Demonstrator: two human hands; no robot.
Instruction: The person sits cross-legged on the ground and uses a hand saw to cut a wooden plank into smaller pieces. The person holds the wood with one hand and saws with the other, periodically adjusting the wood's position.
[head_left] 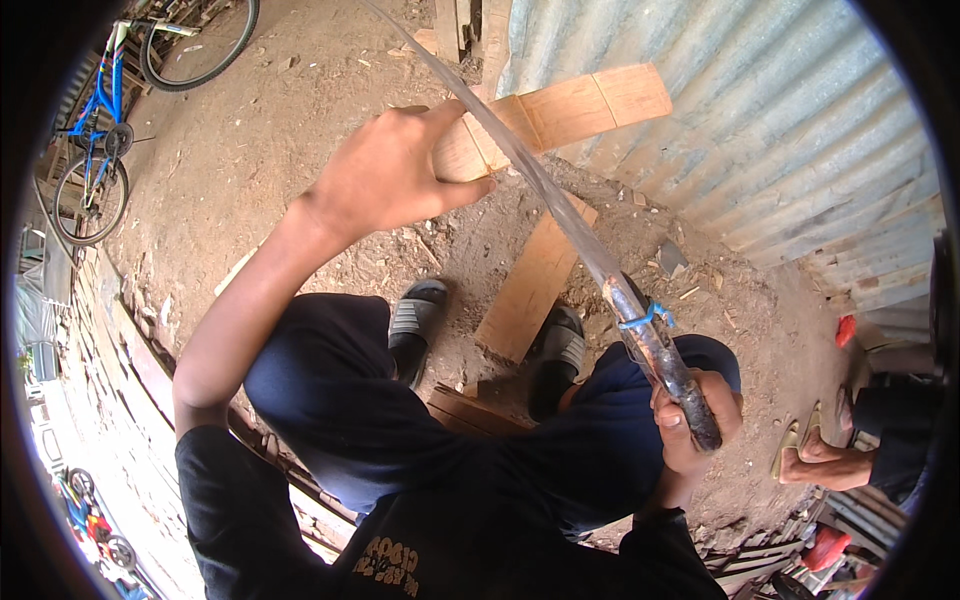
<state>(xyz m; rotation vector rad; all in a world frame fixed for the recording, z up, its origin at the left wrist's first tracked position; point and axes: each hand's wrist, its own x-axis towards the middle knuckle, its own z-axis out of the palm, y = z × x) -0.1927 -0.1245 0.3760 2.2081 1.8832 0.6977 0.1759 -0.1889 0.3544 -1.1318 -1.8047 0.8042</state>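
My left hand (385, 170) grips the near end of a short wooden board (580, 110), thumb on one edge and fingers on the other. Dark lines run across the board's pale brown face. In my right hand (695, 425) is the dark handle of a long machete, with a blue tie wound round its upper part. The machete's blade (560, 205) slants up and left across the board; whether it touches the wood, I cannot tell. Below, a second wooden plank (535, 285) lies on the dirt between my sandalled feet.
A corrugated metal sheet (740, 130) stands at the right. To the far left is a blue bicycle (98, 110), with stacked planks (125, 345) nearer me. Another person's feet (820, 455) are at the right edge. Wood chips litter the dirt ground.
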